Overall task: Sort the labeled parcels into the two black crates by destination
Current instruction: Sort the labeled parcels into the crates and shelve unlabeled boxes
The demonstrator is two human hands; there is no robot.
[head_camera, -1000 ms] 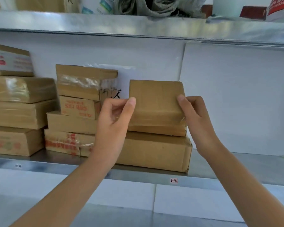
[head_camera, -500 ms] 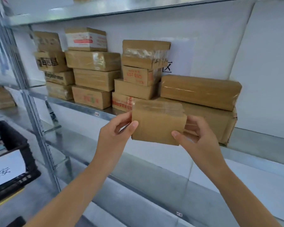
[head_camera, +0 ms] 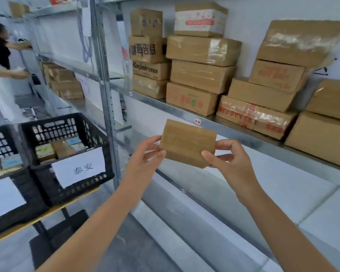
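Small taped parcel [head_camera: 187, 143] is up in the air just off the front edge of the shelf [head_camera: 243, 134], left hand [head_camera: 143, 160] and right hand [head_camera: 230, 163] each clamped on a short end, thumb in front and fingers behind. No label readable on the side facing me (maybe it's on the back), so it could easily land in the wrong bin, the signed crate [head_camera: 45, 177] or the left crate [head_camera: 2, 128]. Fingertip-only hold on shiny tape too, so a fast swing over there might let it slip
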